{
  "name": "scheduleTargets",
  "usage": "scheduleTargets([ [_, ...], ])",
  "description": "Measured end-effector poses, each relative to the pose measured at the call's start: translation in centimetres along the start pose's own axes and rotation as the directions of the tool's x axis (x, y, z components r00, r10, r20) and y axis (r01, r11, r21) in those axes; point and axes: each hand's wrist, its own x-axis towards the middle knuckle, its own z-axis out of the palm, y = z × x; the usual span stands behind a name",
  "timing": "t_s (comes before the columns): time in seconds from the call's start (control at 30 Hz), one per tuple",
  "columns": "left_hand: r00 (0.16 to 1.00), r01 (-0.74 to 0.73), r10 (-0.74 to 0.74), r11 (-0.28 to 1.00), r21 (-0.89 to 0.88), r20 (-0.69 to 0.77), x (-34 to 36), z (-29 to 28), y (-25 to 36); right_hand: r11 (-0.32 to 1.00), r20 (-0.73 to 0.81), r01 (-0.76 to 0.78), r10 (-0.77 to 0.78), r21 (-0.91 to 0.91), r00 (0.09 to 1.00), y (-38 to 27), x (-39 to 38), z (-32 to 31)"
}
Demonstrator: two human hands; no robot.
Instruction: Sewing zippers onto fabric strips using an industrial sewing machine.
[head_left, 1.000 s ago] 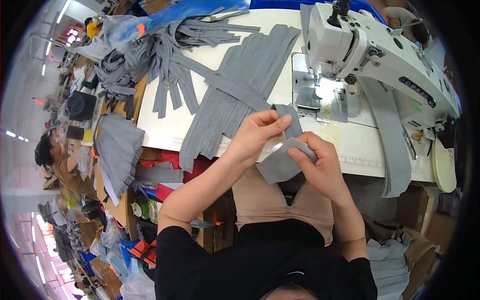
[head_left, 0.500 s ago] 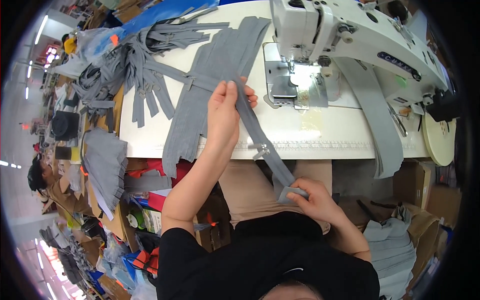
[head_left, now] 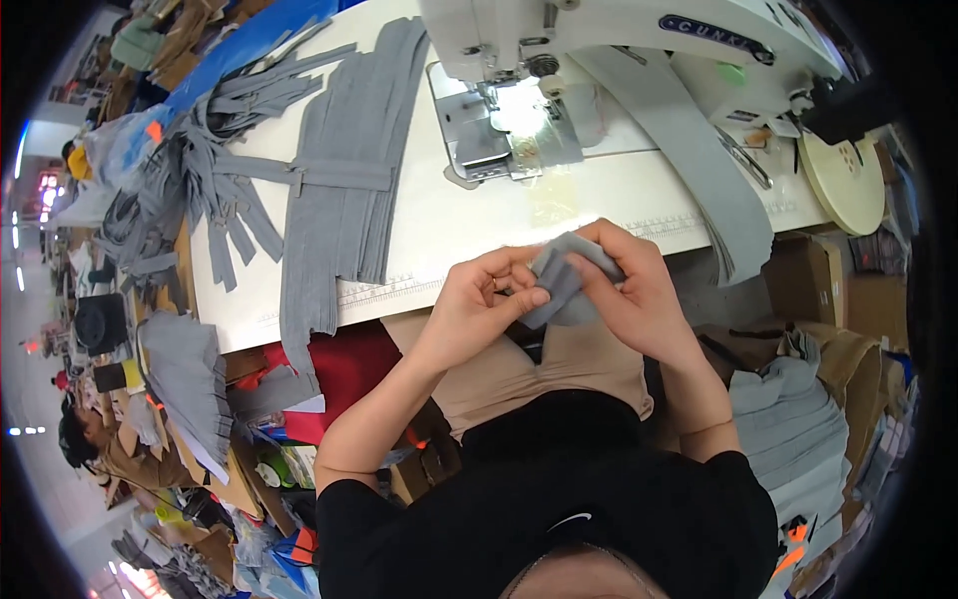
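1. Over the person's lap, just off the front edge of the counter (head_left: 479,225), a small folded bundle of grey fabric (head_left: 561,284) is being held between both hands.
2. By the left hand (head_left: 486,307), the bundle's near side is being pinched, thumb against curled fingers, with little gap showing between them.
3. By the right hand (head_left: 639,288), the other side is being gripped, the thumb being pressed flat on the cloth while the remaining fingers are being kept behind it, partly hidden.
4. On the sewing machine (head_left: 619,25), a dark oval plate (head_left: 714,35) with pale lettering is being displayed; along the counter's front edge, a printed measuring scale (head_left: 409,287) is being partly covered by a stack of grey strips (head_left: 349,235). On the black shirt (head_left: 559,479), a small white mark is being shown.
5. Across that stack, a single zipper strip (head_left: 344,175) is being supported, a metal pull being seen near its left end.
6. Half a second ago, a long strip was being stretched between widely parted hands; now the hands are being held close together and the cloth is being bunched between them.
7. With the view being turned, the machine and the stack are being seen farther left than before.
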Motion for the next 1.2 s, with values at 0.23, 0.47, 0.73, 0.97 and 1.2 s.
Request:
scheduleTargets([
  [0.23,0.977,-0.024,0.013,0.998,-0.05,-0.211,2.0,0.2,0.2,0.822,-0.235,0.387,-0.51,-0.418,0.828,0.4,2.9,-0.3],
  [0.47,0.979,-0.039,0.028,0.998,-0.05,-0.201,2.2,0.6,0.5,0.801,-0.249,0.337,-0.502,-0.494,0.828,0.6,4.1,0.2],
  [0.73,0.91,-0.315,0.397,0.853,0.416,-0.124,3.0,0.6,0.6,0.869,-0.248,0.299,-0.414,-0.393,0.876,1.3,3.9,0.5],
  [0.97,0.958,-0.231,0.218,0.972,-0.052,-0.188,3.6,1.7,0.4,0.865,-0.238,0.246,-0.375,-0.437,0.896,0.0,3.5,-0.5],
  [1.2,0.975,-0.153,0.161,0.986,0.06,-0.154,3.5,1.1,-0.4,0.861,-0.122,0.326,-0.4,-0.391,0.908,0.0,3.8,-2.6],
])
